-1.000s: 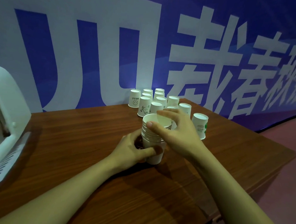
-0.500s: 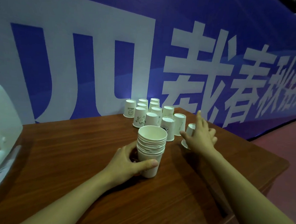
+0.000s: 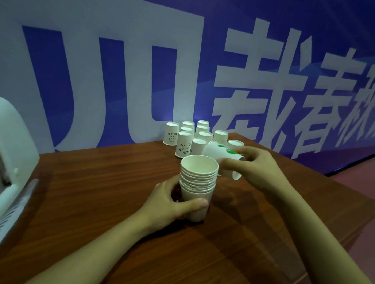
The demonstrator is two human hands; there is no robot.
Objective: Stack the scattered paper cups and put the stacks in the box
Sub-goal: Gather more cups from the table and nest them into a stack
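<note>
A stack of several white paper cups (image 3: 198,182) stands upright, mouths up, in the middle of the wooden table (image 3: 95,191). My left hand (image 3: 169,203) grips its lower part, thumb across the front. My right hand (image 3: 255,168) holds a single paper cup with green print (image 3: 218,153) tipped on its side, just right of and above the stack's rim. Behind them, several cups (image 3: 192,137) stand upside down in a cluster near the table's far edge.
A white plastic box with a slotted flap (image 3: 3,163) sits at the table's left edge. A blue and white banner (image 3: 143,62) hangs right behind the table. The table's right edge drops to a reddish floor (image 3: 365,192).
My right hand picked up the green-printed cup from the right of the cluster and brought it back, tipped over, next to the stack's top. My left hand has kept its hold on the stack.
</note>
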